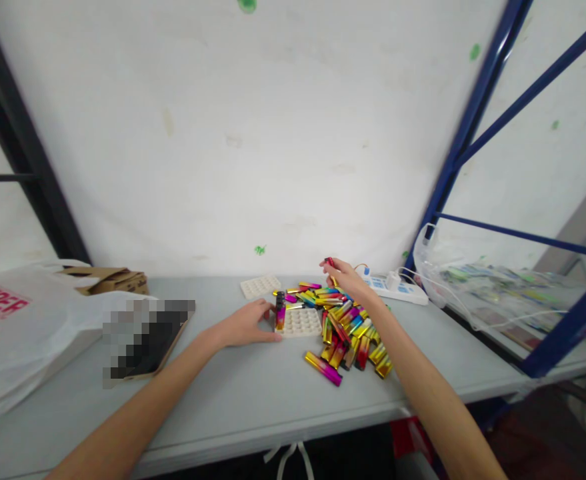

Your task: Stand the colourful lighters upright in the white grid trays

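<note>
Over the near edge of the table [233, 407], both forearms are extended forward. Nearest, one metallic yellow-and-magenta piece [323, 368] is left lying loose before a heaped pile [353, 327] of similar pieces. The left hand [250, 323] is laid low, palm inward, its thumb and fingers parted around the left end of a white gridded tray [303, 323]; whether the tray is gripped cannot be told. Beside its fingertips, dark-topped pieces [281, 313] are stood upright in the tray's left side. On a white plastic bag [37, 320] at far left, red lettering is partly legible, "UPER" above "NG". Beyond the pile, the right hand [345, 275] is raised with bent fingers, a red piece [329, 261] being pinched in its grip. Farther back, a second white tray [261, 287] and a power strip [403, 289] are set near the wall [273, 133].
</note>
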Action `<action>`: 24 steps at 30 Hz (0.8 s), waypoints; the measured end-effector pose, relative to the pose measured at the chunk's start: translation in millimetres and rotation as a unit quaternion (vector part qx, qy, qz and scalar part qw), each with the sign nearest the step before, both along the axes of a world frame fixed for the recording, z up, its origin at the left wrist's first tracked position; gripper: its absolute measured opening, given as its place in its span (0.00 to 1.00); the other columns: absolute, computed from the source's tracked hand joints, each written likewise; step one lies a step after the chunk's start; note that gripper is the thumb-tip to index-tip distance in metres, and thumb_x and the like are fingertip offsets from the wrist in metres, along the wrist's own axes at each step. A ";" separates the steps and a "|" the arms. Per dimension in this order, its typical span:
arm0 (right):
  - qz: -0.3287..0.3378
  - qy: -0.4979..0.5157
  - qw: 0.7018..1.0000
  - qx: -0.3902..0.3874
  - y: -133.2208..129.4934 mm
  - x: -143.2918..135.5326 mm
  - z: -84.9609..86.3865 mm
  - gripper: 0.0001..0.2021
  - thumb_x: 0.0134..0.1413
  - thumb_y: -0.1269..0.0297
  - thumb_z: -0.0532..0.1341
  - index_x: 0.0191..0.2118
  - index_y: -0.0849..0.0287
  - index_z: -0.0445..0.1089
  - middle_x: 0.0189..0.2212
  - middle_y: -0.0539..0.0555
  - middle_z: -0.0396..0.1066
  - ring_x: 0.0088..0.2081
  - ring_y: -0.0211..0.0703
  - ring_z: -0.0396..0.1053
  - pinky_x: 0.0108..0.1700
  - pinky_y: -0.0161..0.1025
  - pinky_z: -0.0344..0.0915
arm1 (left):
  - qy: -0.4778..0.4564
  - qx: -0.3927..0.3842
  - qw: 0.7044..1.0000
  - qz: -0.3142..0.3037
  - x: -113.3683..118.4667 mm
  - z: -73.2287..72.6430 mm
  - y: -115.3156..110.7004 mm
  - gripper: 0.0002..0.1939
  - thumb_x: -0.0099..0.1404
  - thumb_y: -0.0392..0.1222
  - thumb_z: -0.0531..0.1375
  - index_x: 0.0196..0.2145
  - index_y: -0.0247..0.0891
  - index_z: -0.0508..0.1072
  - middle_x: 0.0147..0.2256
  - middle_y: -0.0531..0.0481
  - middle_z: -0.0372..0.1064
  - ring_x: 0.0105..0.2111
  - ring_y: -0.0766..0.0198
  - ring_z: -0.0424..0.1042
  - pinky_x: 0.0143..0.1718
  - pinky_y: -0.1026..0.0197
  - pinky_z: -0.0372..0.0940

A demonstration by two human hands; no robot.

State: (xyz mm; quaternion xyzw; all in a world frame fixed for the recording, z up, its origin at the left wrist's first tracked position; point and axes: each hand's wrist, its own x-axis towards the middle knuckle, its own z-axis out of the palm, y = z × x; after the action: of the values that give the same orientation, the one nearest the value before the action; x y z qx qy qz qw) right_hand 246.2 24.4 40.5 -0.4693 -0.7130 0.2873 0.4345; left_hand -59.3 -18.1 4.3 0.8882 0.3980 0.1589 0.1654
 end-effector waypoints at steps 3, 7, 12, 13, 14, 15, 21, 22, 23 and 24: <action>0.079 0.142 0.985 -0.052 -20.6 -27.1 0.4 0.19 0.60 0.45 0.58 0.44 0.57 0.65 0.21 0.41 0.53 0.18 0.31 0.50 0.21 0.30 0.48 | 0.001 0.011 1.000 0.000 -0.2 -2.3 1.1 0.31 0.55 0.66 0.65 0.42 0.35 0.73 0.40 0.43 0.71 0.40 0.51 0.71 0.43 0.54 0.66; 0.044 0.145 0.988 -0.019 -40.9 -54.8 -6.0 0.20 0.60 0.42 0.57 0.37 0.57 0.65 0.19 0.41 0.49 0.19 0.32 0.46 0.21 0.32 0.45 | -0.015 0.012 1.000 -0.002 -0.2 -4.1 1.5 0.30 0.54 0.65 0.65 0.42 0.36 0.73 0.40 0.44 0.72 0.39 0.52 0.70 0.43 0.54 0.66; -0.019 0.055 0.996 0.069 -48.9 -69.1 -22.4 0.24 0.60 0.43 0.56 0.22 0.57 0.59 0.19 0.45 0.52 0.24 0.35 0.51 0.26 0.34 0.49 | -0.014 0.002 1.000 -0.003 -0.1 -3.5 1.2 0.29 0.55 0.64 0.66 0.43 0.36 0.73 0.41 0.44 0.72 0.39 0.52 0.70 0.43 0.54 0.66; -0.028 0.039 0.997 0.068 -49.6 -70.9 -25.2 0.25 0.60 0.43 0.55 0.21 0.57 0.57 0.18 0.45 0.51 0.24 0.35 0.51 0.26 0.35 0.48 | -0.015 0.002 1.000 -0.004 -0.1 -3.6 1.4 0.29 0.55 0.64 0.66 0.43 0.36 0.73 0.41 0.44 0.72 0.40 0.53 0.70 0.44 0.54 0.66; -0.037 0.028 0.997 0.065 -50.3 -72.6 -27.5 0.24 0.60 0.45 0.55 0.20 0.57 0.56 0.18 0.45 0.51 0.24 0.35 0.51 0.27 0.35 0.48 | -0.017 0.002 1.000 -0.004 -0.3 -3.9 1.7 0.29 0.55 0.63 0.66 0.43 0.37 0.73 0.41 0.44 0.72 0.40 0.53 0.70 0.44 0.54 0.66; -0.048 0.020 0.997 0.062 -50.9 -74.2 -29.4 0.24 0.60 0.46 0.54 0.20 0.56 0.56 0.18 0.45 0.50 0.24 0.36 0.50 0.27 0.36 0.47 | -0.020 0.002 1.000 -0.004 -0.4 -4.4 2.0 0.29 0.55 0.63 0.66 0.43 0.37 0.73 0.41 0.44 0.72 0.40 0.53 0.70 0.44 0.54 0.66; -0.075 -0.008 0.993 0.092 -52.5 -78.5 -34.3 0.18 0.59 0.54 0.52 0.20 0.56 0.55 0.19 0.45 0.51 0.25 0.36 0.51 0.28 0.36 0.46 | -0.018 -0.001 1.000 -0.006 -1.0 -5.8 3.2 0.29 0.55 0.63 0.66 0.43 0.36 0.73 0.41 0.44 0.72 0.40 0.53 0.70 0.44 0.54 0.66; -0.070 -0.010 0.993 0.093 -52.4 -78.4 -34.8 0.18 0.59 0.54 0.52 0.21 0.56 0.55 0.19 0.45 0.51 0.25 0.36 0.52 0.28 0.36 0.46 | -0.019 -0.001 1.000 -0.006 -1.0 -5.6 3.1 0.29 0.55 0.63 0.66 0.43 0.36 0.73 0.42 0.44 0.72 0.40 0.53 0.70 0.44 0.54 0.66; -0.066 -0.012 0.994 0.091 -52.2 -78.2 -35.1 0.19 0.60 0.54 0.52 0.21 0.56 0.55 0.19 0.45 0.51 0.25 0.36 0.52 0.28 0.36 0.46 | -0.020 -0.001 1.000 -0.006 -1.0 -5.3 2.9 0.29 0.55 0.63 0.66 0.43 0.37 0.73 0.42 0.44 0.72 0.40 0.53 0.70 0.44 0.55 0.66; -0.064 -0.014 0.994 0.088 -52.2 -78.1 -35.3 0.19 0.60 0.53 0.52 0.21 0.56 0.55 0.19 0.45 0.51 0.25 0.36 0.52 0.28 0.36 0.46 | -0.021 -0.001 1.000 -0.007 -1.0 -5.0 2.7 0.29 0.55 0.63 0.66 0.43 0.37 0.73 0.42 0.44 0.72 0.40 0.53 0.70 0.44 0.55 0.66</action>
State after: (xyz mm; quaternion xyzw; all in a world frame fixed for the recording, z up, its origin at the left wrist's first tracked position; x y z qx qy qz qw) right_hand 168.0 -27.8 5.3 -0.4779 -0.7098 0.1887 0.4819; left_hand -60.3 -15.4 -0.6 0.8875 0.3881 0.1759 0.1754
